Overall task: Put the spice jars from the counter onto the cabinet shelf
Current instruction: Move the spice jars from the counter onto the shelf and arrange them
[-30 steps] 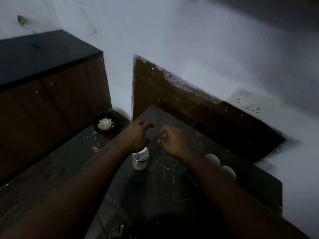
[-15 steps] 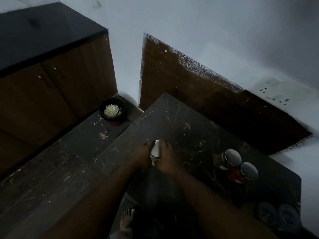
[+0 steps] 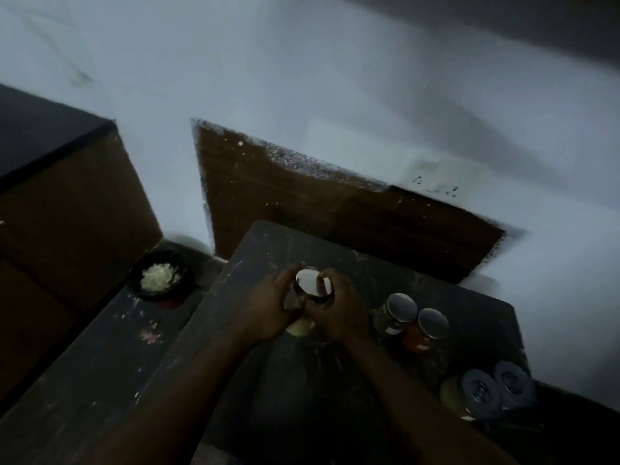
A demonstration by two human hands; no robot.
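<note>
A glass spice jar with a white lid (image 3: pixel 310 283) sits between both my hands over the dark counter slab (image 3: pixel 335 380). My left hand (image 3: pixel 268 308) grips its left side and my right hand (image 3: pixel 335 308) curls round its right side, fingers over the lid's edge. The jar tilts toward me and its pale lower part shows below my palms. To the right stand two jars with silver lids, one with dark contents (image 3: pixel 397 312) and one with red contents (image 3: pixel 426 330). Two more jars with blue-grey lids (image 3: pixel 493 391) stand at the counter's right edge.
A black bowl of chopped pale food (image 3: pixel 159 278) sits on the lower dark ledge at the left. A brown cabinet with a black top (image 3: pixel 67 203) rises at the far left. A brown backsplash panel (image 3: pixel 335 213) and white wall stand behind the counter.
Both hands have closed round the white-lidded jar and it now tilts, lifted slightly. The camera view has shifted, showing more jars at the right.
</note>
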